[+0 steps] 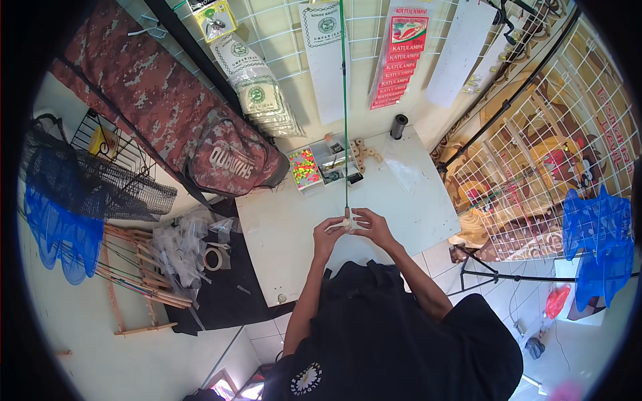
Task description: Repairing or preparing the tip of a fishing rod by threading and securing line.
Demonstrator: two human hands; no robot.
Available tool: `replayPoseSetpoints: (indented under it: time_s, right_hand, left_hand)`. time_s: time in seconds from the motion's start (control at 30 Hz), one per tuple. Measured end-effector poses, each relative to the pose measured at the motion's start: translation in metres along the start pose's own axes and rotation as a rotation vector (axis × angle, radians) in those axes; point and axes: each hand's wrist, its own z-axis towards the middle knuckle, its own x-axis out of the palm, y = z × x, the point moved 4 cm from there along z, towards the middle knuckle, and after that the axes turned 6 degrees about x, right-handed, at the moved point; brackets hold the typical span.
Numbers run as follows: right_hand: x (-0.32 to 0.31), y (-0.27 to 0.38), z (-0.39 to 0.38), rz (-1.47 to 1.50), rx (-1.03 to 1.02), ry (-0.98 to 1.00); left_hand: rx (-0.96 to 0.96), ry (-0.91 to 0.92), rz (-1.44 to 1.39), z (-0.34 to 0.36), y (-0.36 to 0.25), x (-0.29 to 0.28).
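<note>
A thin green rod, like a slim fishing rod, stretches away from me over the table, with a short brown grip at its near end. Just below that grip is a small pale piece, too small to make out. My left hand pinches this piece from the left, thumb and fingers bent. From the other side my right hand closes its fingertips on it too. Both hands are above the near part of the white table.
Behind the rod stand a box of bright floats, a compartment tray, wooden pieces and a black cylinder. A camouflage rod bag leans at left, near plastic bags and a tape roll. Wire grids carry hanging packets.
</note>
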Motion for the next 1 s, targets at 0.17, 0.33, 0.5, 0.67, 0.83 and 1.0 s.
replayPoseSetpoints:
  time_s: [0.17,0.33,0.5,0.67,0.83,1.0]
  right_hand:
    - [0.008,0.009,0.004,0.032,-0.146,0.031]
    - [0.01,0.008,0.008,0.027,-0.15,0.05]
    - [0.011,0.012,0.007,0.0,-0.147,0.038]
    - [0.008,0.006,0.012,-0.026,-0.134,0.04]
    - [0.008,0.003,0.025,0.053,-0.062,0.152]
    - [0.005,0.011,0.026,0.05,0.045,0.225]
  left_hand:
    - [0.024,-0.004,-0.008,0.002,-0.001,-0.002]
    - [-0.003,-0.007,0.024,0.004,0.0,-0.002]
    - [-0.006,0.007,0.017,0.005,0.0,-0.003]
    - [-0.035,-0.017,0.023,0.006,-0.01,0.001]
    - [-0.024,0.045,0.052,0.011,-0.005,-0.005]
    - [-0.006,0.024,0.08,0.01,-0.004,-0.006]
